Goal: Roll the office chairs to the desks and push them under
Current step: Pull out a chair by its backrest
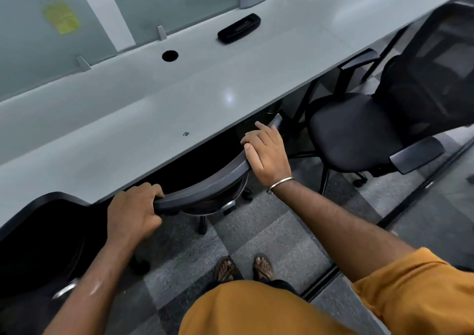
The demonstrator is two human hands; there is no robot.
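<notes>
A black office chair (205, 191) stands tucked beneath the long grey desk (154, 119); only the curved top of its backrest shows past the desk's front edge. My left hand (133, 211) grips the left end of that backrest rim, fingers curled over it. My right hand (266, 152) rests on the right end of the rim, thumb wrapped against its edge and fingers reaching toward the desk edge. A second black chair (359, 132) with a mesh back stands to the right, its seat only partly under the desk.
A third black chair back (46, 232) is at the lower left beside the desk. On the desk lie a black flat case (239, 29) and two cable holes. Glass dividers stand at the back. My sandalled feet (243, 268) stand on grey carpet tiles.
</notes>
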